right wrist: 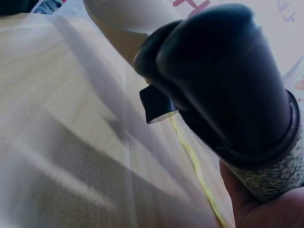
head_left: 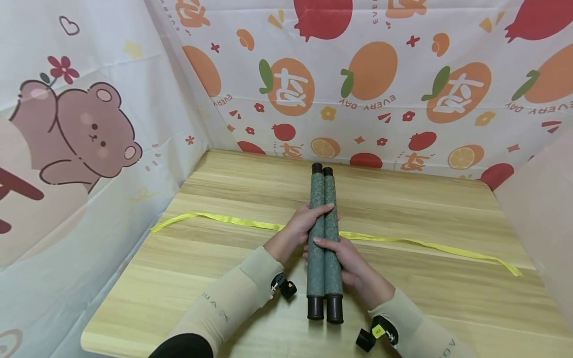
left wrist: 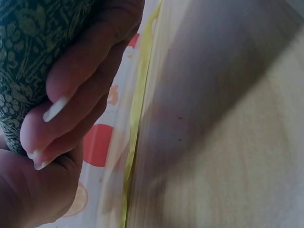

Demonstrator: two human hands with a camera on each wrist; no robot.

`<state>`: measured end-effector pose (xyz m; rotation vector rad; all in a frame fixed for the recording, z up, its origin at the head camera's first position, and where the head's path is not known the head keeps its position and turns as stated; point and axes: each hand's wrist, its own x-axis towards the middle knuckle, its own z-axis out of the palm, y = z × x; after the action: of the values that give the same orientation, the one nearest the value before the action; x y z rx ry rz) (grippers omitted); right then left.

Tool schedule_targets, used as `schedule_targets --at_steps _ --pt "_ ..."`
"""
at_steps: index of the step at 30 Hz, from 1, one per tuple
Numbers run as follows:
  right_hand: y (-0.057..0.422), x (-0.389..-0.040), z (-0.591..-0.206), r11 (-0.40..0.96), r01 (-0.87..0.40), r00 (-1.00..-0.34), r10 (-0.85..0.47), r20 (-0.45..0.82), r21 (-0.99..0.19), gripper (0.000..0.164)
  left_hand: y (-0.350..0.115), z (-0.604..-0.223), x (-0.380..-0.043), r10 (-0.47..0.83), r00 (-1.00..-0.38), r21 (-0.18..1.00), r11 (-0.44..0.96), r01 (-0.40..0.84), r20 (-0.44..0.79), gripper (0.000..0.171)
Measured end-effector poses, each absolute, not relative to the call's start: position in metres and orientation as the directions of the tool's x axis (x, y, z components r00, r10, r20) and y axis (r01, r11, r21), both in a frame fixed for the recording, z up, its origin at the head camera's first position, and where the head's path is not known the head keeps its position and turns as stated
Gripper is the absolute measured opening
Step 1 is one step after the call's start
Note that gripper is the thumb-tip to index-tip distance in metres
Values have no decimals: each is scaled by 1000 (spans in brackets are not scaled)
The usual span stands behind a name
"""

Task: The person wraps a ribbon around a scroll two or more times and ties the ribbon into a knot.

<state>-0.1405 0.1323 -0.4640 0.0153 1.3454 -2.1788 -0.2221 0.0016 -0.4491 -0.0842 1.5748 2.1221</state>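
Observation:
A scroll (head_left: 316, 268), rolled into two green patterned rolls side by side with dark brown end knobs (right wrist: 228, 80), is held lengthwise above the table. My left hand (head_left: 306, 219) grips it from the left, nearer its far end, with the thumb across the rolls. In the left wrist view its fingers (left wrist: 71, 104) curl round the patterned cloth. Lower down, my right hand (head_left: 351, 258) holds the scroll from the right, thumb on top. Beneath it a yellow ribbon (head_left: 233, 219) lies stretched across the table, its middle hidden by scroll and hands.
The wooden table (head_left: 224, 189) meets a fruit-printed cloth (head_left: 331, 109) at the back. A bear-printed cloth (head_left: 94, 129) hangs on the left, and a pale panel (head_left: 541, 209) stands on the right. Small black cameras (head_left: 284, 286) are strapped to both wrists.

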Motion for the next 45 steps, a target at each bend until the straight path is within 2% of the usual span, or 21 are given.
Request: schedule_targets --at_steps 9,18,29,37,45 --pt "136 -145 -469 -323 468 -843 -443 -305 -823 49 1 -451 -221 316 -886 903 -157 -400 -338 42" --pt "142 -151 -469 -319 475 -852 -402 -337 -820 56 1 -454 -223 319 -888 905 -162 -394 -330 44" --pt "144 -149 -465 -365 462 -866 -384 -321 -808 51 1 -455 -221 304 -910 935 -128 -332 -281 41" --pt "143 -148 -461 -324 449 -883 -306 -357 -833 53 0 -457 -222 283 -918 939 -125 -322 -277 43" --pt "141 -140 -458 -207 346 -930 -205 -305 -915 55 0 -459 -224 262 -928 941 -137 -309 -267 45"
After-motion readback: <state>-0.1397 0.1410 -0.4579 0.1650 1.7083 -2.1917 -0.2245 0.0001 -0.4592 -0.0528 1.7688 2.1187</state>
